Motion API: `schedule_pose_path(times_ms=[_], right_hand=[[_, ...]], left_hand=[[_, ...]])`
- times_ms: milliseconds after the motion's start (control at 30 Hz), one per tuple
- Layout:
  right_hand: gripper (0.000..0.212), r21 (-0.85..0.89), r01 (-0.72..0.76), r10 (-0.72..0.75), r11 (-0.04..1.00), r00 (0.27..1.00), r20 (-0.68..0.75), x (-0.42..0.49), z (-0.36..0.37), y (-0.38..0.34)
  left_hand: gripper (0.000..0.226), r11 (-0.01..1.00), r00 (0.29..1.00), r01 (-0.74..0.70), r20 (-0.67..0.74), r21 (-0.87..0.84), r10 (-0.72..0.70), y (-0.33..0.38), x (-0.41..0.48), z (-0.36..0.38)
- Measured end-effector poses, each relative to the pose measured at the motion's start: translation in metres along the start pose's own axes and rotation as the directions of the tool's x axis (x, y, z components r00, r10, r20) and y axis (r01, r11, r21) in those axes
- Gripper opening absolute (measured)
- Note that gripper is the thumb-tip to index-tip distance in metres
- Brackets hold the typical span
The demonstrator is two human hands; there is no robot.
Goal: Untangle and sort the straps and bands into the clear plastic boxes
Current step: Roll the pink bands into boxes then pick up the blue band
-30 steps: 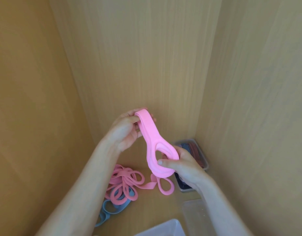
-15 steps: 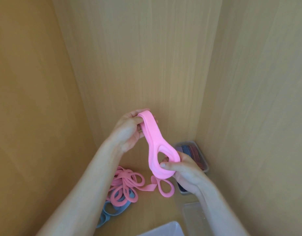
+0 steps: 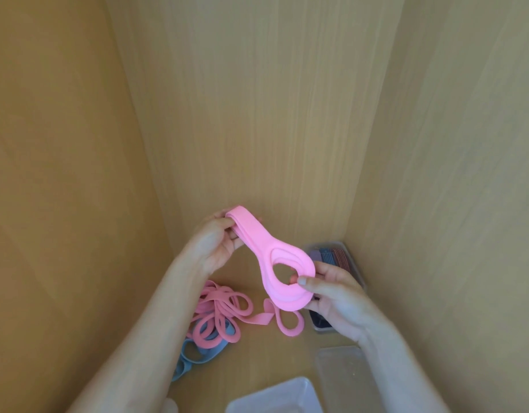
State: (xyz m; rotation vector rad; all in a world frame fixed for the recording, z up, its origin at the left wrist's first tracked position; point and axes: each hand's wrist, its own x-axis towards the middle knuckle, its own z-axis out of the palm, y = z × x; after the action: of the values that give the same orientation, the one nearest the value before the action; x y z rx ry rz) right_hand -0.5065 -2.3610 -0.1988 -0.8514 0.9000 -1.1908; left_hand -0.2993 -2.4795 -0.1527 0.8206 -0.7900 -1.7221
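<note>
I hold a wide pink band [image 3: 269,257], folded into several layers, up in front of the wooden back wall. My left hand [image 3: 218,242] pinches its upper folded end. My right hand [image 3: 331,290] grips its lower looped end, thumb on the front. On the floor below lies a tangle of pink bands [image 3: 221,314], with blue bands [image 3: 197,350] partly under it. A clear box [image 3: 355,263] holding dark and striped straps stands in the back right corner, partly hidden by my right hand.
A second clear box [image 3: 343,377] sits along the right wall nearer to me. A third clear box [image 3: 275,394] shows at the bottom edge. Wooden walls close in on the left, back and right.
The band's lower loop has spread wider, with the hole more open. My right hand shifted slightly right along the loop; both hands keep their hold.
</note>
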Motion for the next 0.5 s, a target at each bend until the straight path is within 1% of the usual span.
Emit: schedule_pose_path(times_ms=[100, 167, 200, 267, 333, 400, 433, 467, 500], right_hand=[[0.034, -0.093, -0.017, 0.014, 0.996, 0.999, -0.029, -0.004, 0.0, -0.006], [0.035, -0.14, -0.045, 0.039, 0.989, 0.998, -0.046, -0.006, 0.0, -0.012], [0.036, -0.158, -0.056, 0.049, 0.986, 0.998, -0.045, -0.007, 0.0, -0.015], [0.035, -0.176, -0.071, 0.066, 0.982, 0.997, -0.035, -0.009, 0.0, -0.021], [0.034, -0.181, -0.083, 0.079, 0.98, 0.996, -0.031, -0.01, -0.001, -0.025], [0.035, -0.187, -0.087, 0.083, 0.978, 0.996, -0.031, -0.01, -0.001, -0.027], [0.036, -0.186, -0.087, 0.083, 0.979, 0.996, -0.027, -0.01, -0.001, -0.028], [0.037, -0.185, -0.084, 0.081, 0.979, 0.996, -0.023, -0.009, -0.002, -0.028], [0.037, -0.182, -0.082, 0.08, 0.98, 0.997, -0.016, -0.009, -0.001, -0.028]], left_hand=[[0.031, 0.998, 0.998, 0.003, -0.058, 0.057, 0.0, -0.018, -0.002, -0.015], [0.03, 0.982, 0.996, -0.004, -0.086, 0.189, 0.02, -0.034, -0.006, -0.026], [0.031, 0.958, 0.996, -0.013, -0.085, 0.285, 0.039, -0.042, -0.008, -0.032], [0.034, 0.877, 0.996, -0.036, -0.052, 0.479, 0.069, -0.056, -0.013, -0.041], [0.038, 0.784, 0.996, -0.062, -0.015, 0.618, 0.09, -0.065, -0.021, -0.044], [0.045, 0.706, 0.994, -0.095, 0.022, 0.702, 0.111, -0.069, -0.028, -0.043], [0.048, 0.691, 0.993, -0.106, 0.037, 0.715, 0.114, -0.072, -0.031, -0.043], [0.058, 0.682, 0.994, -0.105, 0.047, 0.724, 0.104, -0.075, -0.033, -0.043], [0.072, 0.674, 0.994, -0.105, 0.061, 0.731, 0.088, -0.078, -0.035, -0.042]])
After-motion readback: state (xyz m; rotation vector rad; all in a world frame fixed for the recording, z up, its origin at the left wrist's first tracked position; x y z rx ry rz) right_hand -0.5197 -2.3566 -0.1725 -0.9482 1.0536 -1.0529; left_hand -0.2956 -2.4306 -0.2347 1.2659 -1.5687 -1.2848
